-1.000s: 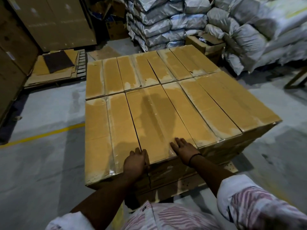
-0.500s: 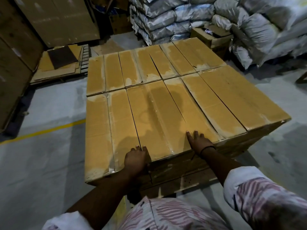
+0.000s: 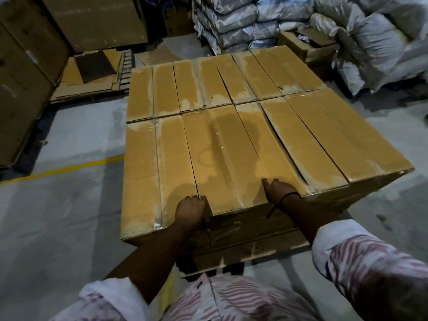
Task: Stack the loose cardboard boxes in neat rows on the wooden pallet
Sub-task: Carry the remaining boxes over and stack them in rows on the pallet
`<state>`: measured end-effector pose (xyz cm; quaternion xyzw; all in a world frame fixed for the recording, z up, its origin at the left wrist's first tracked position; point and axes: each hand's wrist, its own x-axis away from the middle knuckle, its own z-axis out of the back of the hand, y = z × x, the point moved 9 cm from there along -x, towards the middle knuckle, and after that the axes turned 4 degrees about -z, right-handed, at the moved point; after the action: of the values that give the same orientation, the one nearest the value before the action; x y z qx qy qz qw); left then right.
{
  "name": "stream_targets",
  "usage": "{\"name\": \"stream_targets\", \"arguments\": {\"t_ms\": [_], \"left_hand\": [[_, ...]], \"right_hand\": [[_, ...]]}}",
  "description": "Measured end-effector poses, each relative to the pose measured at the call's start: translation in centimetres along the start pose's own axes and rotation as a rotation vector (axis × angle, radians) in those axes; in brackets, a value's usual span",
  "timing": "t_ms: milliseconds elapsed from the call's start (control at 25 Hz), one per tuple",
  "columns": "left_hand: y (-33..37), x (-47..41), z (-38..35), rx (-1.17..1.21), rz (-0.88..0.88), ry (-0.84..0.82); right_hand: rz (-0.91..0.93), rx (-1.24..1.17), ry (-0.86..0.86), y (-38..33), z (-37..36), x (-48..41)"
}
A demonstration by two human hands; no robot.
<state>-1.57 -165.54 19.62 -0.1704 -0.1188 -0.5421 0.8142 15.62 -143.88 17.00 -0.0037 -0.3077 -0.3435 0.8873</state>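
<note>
Stiff, probably heavy, tape-slick box [image 3: 222,158]: take its edges. The left grip [image 3: 191,210] clasps its near edge; right grip [image 3: 281,189] rests flat, released, on top nearby.

The wooden pallet [image 3: 254,250] is largely hidden beneath the cardboard boxes [image 3: 222,158]; the palm of the left hand [image 3: 190,210] is concealed by its own back; the sacks [image 3: 243,22] are cut off by the upper edge.

cardboard boxes [image 3: 231,147]: tan, taped, two tight rows | wooden pallet [image 3: 254,250]: underneath
</note>
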Motion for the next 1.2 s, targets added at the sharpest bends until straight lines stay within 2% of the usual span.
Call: {"name": "stream_targets", "arguments": {"t_ms": [160, 280, 440, 520, 600, 640, 800, 880, 1040, 1200], "left_hand": [[-0.9, 0.8, -1.3, 0.163, -0.003, 0.000], [-2.8, 3.0, -2.9, 0.284, 0.029, 0.088], [-9.2, 8.5, -6.7, 0.391, 0.370, 0.229], [-12.9, 11.3, -9.1, 0.478, 0.587, 0.187], [-15.5, 13.0, -11.1, 0.650, 0.716, 0.093], [-16.5, 13.5, -11.5, 0.736, 0.724, 0.074], [-20.3, 13.7, -11.4, 1.020, 0.679, 0.202], [-22.3, 13.5, -11.5, 1.141, 0.600, 0.182], [-25.5, 13.0, -11.8, 1.253, 0.410, 0.019], [-30.2, 12.7, -10.5, 1.327, 0.386, 0.119]], "right_hand": [[-0.047, -0.015, -0.038, -1.2, -0.3, 0.1], [0.094, -0.076, -0.011, -5.2, -0.2, 0.7], [0.342, -0.175, 0.087, -14.5, 1.6, 1.7], [0.402, -0.194, 0.095, -19.2, 2.5, 2.0], [0.441, -0.175, 0.113, -23.1, 3.3, 2.5], [0.459, -0.159, 0.116, -25.1, 3.8, 2.6], [0.503, -0.145, 0.143, -32.5, 6.7, 2.4], [0.482, -0.180, 0.144, -35.9, 7.9, 2.1], [0.433, -0.216, 0.156, -42.0, 10.0, 1.6], [0.372, -0.232, 0.183, -47.5, 13.4, -0.6]]}}
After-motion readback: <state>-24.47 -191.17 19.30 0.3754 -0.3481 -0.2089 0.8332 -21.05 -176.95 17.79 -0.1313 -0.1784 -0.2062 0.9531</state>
